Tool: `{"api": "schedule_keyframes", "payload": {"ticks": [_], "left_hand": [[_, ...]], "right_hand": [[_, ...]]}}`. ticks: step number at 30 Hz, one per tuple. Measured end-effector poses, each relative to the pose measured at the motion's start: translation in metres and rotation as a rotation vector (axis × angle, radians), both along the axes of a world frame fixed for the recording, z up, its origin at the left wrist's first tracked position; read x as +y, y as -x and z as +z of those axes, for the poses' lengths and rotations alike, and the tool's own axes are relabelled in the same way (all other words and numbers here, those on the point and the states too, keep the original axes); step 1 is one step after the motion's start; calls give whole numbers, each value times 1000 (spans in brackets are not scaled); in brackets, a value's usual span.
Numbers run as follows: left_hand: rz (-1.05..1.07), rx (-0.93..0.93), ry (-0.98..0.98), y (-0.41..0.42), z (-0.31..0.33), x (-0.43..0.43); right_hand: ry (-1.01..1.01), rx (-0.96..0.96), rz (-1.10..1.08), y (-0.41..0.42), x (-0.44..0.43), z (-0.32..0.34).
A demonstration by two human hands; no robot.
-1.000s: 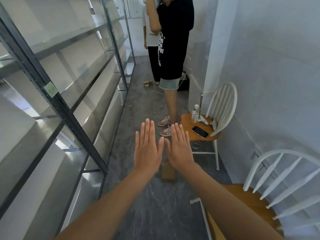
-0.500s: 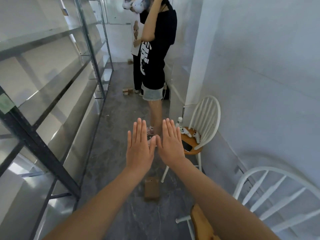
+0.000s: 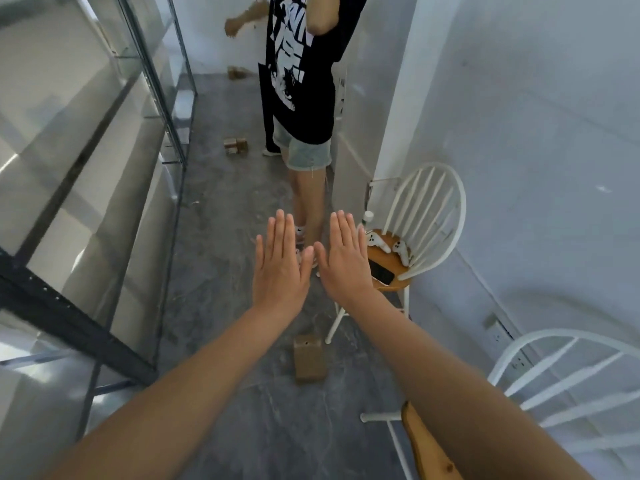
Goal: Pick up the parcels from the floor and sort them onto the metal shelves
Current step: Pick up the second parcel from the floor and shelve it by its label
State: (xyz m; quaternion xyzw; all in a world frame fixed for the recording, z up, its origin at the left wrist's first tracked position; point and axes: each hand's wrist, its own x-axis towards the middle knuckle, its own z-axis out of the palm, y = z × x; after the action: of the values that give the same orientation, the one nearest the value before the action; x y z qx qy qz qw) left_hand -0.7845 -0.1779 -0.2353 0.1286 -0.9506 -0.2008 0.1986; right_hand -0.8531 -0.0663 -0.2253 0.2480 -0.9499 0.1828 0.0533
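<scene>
A small brown cardboard parcel (image 3: 309, 361) lies on the grey floor below and between my forearms. More brown parcels (image 3: 236, 144) sit on the floor farther down the aisle, and another (image 3: 236, 73) lies at the far end. Metal shelves (image 3: 104, 140) run along the left side. My left hand (image 3: 281, 265) and my right hand (image 3: 344, 259) are stretched out flat in front of me, palms down, thumbs nearly touching. Both hands hold nothing and hover well above the floor.
A person in a black T-shirt and denim shorts (image 3: 304, 98) stands in the aisle ahead. A white chair (image 3: 426, 230) on the right carries a phone (image 3: 381, 271) and white controllers. A second white chair (image 3: 554, 393) stands at the near right against the wall.
The view has moved forward and tilted; the nearest parcel now lies lower in view beneath my forearms. My hands stay flat and side by side, slightly further apart.
</scene>
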Motion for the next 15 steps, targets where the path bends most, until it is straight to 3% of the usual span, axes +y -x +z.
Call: {"api": "schedule_keyframes", "payload": {"ticks": [15], "left_hand": [[39, -143, -33, 55, -48, -37]], "right_hand": [[13, -170, 11, 59, -40, -47]]}}
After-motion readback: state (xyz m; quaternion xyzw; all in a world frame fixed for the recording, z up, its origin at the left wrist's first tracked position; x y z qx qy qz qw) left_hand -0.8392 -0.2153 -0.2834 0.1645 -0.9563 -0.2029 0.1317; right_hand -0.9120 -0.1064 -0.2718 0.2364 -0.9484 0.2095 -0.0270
